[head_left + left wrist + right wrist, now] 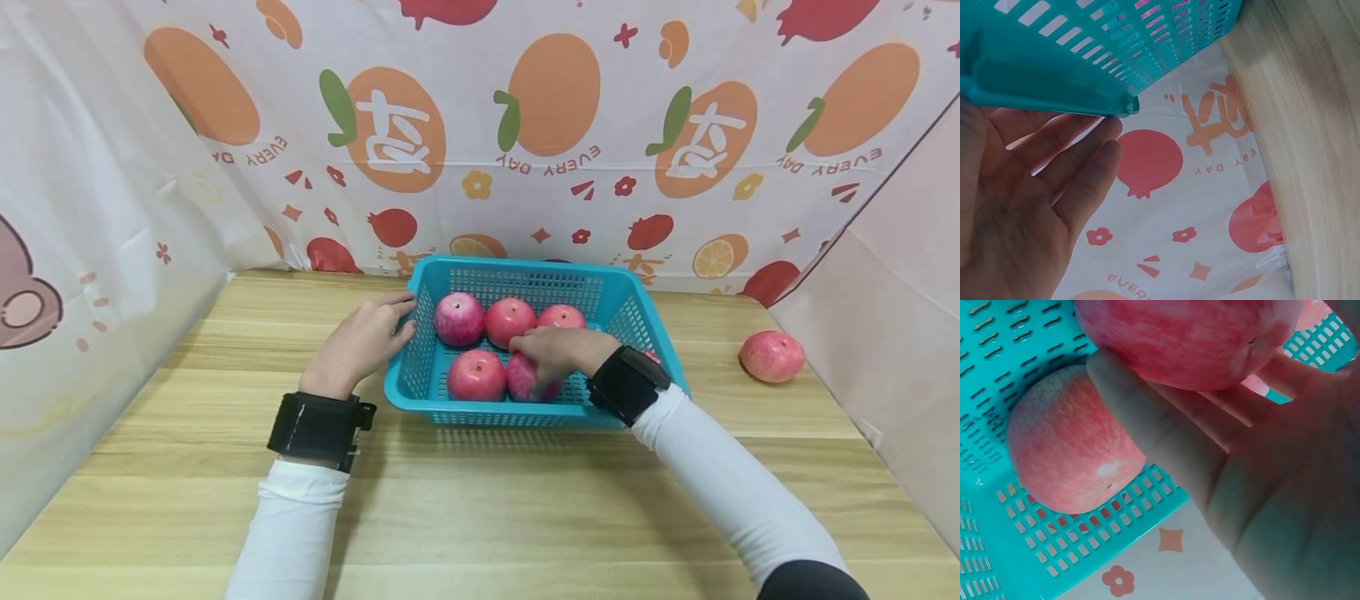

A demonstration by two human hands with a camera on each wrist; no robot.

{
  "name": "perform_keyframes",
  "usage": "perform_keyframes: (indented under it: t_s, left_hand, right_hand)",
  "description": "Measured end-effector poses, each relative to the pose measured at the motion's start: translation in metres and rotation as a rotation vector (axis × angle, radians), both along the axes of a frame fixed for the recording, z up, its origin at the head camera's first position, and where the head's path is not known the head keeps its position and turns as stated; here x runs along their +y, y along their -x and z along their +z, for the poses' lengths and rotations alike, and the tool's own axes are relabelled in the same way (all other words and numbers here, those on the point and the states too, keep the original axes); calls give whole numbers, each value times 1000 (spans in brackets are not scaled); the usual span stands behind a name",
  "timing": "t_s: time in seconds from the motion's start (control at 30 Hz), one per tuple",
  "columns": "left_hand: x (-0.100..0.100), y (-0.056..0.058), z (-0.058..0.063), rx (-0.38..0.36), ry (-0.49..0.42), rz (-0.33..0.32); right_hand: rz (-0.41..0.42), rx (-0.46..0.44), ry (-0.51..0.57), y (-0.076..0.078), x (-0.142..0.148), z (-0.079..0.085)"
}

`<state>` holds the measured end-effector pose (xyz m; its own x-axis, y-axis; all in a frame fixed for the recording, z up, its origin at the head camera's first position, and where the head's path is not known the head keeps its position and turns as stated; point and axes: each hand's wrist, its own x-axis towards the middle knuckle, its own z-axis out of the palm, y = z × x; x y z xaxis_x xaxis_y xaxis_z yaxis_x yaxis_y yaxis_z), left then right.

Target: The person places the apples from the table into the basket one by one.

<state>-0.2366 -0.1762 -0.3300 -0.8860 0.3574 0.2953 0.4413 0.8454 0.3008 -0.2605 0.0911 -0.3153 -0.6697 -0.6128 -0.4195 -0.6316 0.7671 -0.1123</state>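
A blue-green plastic basket stands against the back wall with several red apples in it. Inside it, my right hand grips a purplish-red apple in the front row; in the right wrist view, thumb and fingers curl around this apple. To its left lies a red apple. The back row shows a darker apple, a red apple and a partly covered apple. My left hand touches the basket's left rim, its fingers fairly straight under the edge in the left wrist view.
Another apple lies on the wooden table, right of the basket. A fruit-printed sheet hangs directly behind the basket, and pale sheets close off both sides. Something pink shows beside my right wristband.
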Motion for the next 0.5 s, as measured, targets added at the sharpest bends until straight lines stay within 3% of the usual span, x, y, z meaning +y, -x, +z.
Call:
perform_keyframes:
  t_s: [0.5]
  left_hand:
    - [0,0,0,9,-6,-6]
  right_hand:
    - [65,-24,45,0,-4,0]
